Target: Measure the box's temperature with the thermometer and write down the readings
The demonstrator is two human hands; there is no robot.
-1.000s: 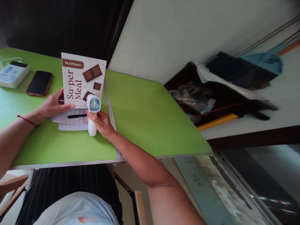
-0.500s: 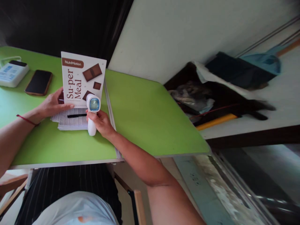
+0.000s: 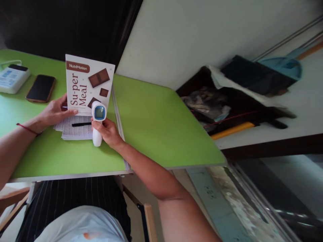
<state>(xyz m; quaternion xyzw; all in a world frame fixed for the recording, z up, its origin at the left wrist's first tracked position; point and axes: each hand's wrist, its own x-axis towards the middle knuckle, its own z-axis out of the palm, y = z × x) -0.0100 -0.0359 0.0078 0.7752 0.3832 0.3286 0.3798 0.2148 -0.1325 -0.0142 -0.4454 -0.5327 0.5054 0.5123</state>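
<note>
My left hand [image 3: 57,112] grips the lower left corner of a white box [image 3: 97,67] printed "NutriMotion Su-per Meal" with chocolate pieces; its thumb lies across the front and the other fingers are mostly hidden behind. The box stands upright, tilted slightly. In my right hand [image 3: 107,131] is a white infrared thermometer [image 3: 97,137] with a blue-framed screen, wrapped by the fingers and held before the box's lower right part. Under them lie stacked sheets of printed paper [image 3: 75,133]. A black pen [image 3: 81,124] rests on the paper, its right end hidden behind the thermometer.
A phone [image 3: 41,88] and a white device with a cable [image 3: 14,80] lie on the green table [image 3: 156,127] at the left. A black panel [image 3: 65,27] and a pale wall [image 3: 181,40] rise behind. Bags and cloths [image 3: 207,102] are heaped beyond the right edge.
The thermometer has shifted slightly left and its screen is now greyer. The box and my left hand have barely moved.
</note>
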